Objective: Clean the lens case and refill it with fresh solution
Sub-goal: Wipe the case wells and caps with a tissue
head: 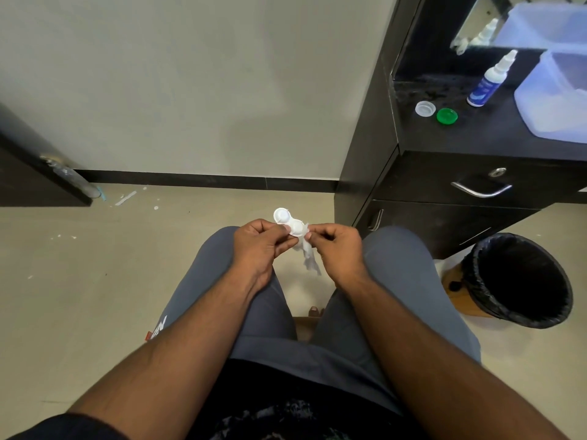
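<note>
Hands [298,241] pinch lens case [289,222] and tissue [309,260]; caps [436,112], solution bottle [489,82] on cabinet [476,134].

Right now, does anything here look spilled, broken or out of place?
Nothing looks spilled or broken. The white cap and green cap lie loose on the black counter, as expected mid-cleaning. Only oddity: pale flecks and scraps on the floor by the wall.

Single head-worn wide-angle camera, looking forward and steeply down, sitting close over the hands [298,246], taking in floor [79,281] and dark surface [476,134] at right
</note>
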The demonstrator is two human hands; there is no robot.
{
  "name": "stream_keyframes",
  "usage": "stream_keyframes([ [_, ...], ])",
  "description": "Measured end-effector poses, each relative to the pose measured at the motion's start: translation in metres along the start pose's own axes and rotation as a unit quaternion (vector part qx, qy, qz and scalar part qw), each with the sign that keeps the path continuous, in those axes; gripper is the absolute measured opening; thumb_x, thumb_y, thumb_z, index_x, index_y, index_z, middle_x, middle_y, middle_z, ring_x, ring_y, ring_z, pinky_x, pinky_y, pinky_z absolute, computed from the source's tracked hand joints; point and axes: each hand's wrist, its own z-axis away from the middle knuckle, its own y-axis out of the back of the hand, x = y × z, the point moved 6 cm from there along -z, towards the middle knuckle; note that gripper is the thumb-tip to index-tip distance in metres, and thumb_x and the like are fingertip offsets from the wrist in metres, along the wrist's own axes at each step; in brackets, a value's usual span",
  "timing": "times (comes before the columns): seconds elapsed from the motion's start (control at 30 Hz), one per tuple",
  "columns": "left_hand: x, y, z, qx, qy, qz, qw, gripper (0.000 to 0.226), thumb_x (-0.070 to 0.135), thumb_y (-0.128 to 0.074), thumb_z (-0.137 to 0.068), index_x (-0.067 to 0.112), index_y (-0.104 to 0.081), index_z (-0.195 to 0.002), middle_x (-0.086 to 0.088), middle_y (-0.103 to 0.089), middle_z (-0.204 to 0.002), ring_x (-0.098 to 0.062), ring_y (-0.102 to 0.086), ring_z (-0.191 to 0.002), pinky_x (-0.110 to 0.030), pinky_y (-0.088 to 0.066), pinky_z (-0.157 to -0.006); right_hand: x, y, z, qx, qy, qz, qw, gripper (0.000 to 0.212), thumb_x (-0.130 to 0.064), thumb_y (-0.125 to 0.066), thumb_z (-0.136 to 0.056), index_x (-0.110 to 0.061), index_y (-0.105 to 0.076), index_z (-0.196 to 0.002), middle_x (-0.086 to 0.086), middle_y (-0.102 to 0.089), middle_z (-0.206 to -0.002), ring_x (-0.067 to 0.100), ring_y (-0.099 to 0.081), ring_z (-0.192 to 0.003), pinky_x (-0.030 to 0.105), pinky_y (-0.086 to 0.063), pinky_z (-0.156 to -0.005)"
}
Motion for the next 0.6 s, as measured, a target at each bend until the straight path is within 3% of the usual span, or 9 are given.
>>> stream_keyframes([
  [0.13, -0.003, -0.003, 0.001, -0.01, -0.004, -0.029, 1.0, 0.019, -0.009, -0.068, -0.08, -0.002, -0.058, -0.066, -0.015, -0.068, -0.073, -0.026, -0.071, -0.065, -0.029, -0.061, -0.065, -0.004, 0.008, -0.007, 0.027, 0.009, -0.02, 0.999, 0.019, -0.011, -0.064, -0.089, -0.008, -0.071, -0.105, 0.004, -0.071, -0.103, 0.015, -0.065, -0.092, 0.026, -0.054, -0.084],
  [0.37, 0.0, 0.0, 0.003, -0.033, 0.004, -0.058, 0.998, 0.014, -0.008, -0.068, -0.08, -0.004, -0.059, -0.07, -0.021, -0.067, -0.076, -0.027, -0.071, -0.064, -0.029, -0.06, -0.06, -0.022, -0.003, -0.002, -0.054, 0.169, 0.178, 0.968, 0.02, -0.003, -0.06, -0.089, -0.006, -0.071, -0.105, 0.005, -0.064, -0.095, 0.011, -0.055, -0.083, 0.011, -0.042, -0.072],
  [0.6, 0.001, 0.001, 0.002, -0.058, 0.043, -0.05, 0.996, 0.007, -0.003, -0.065, -0.085, -0.007, -0.062, -0.08, -0.017, -0.07, -0.071, -0.023, -0.071, -0.06, -0.03, -0.061, -0.059, -0.03, -0.008, 0.008, -0.094, 0.254, 0.252, 0.929, 0.02, 0.001, -0.061, -0.087, -0.002, -0.071, -0.104, 0.014, -0.067, -0.097, 0.024, -0.061, -0.089, 0.03, -0.05, -0.079],
])
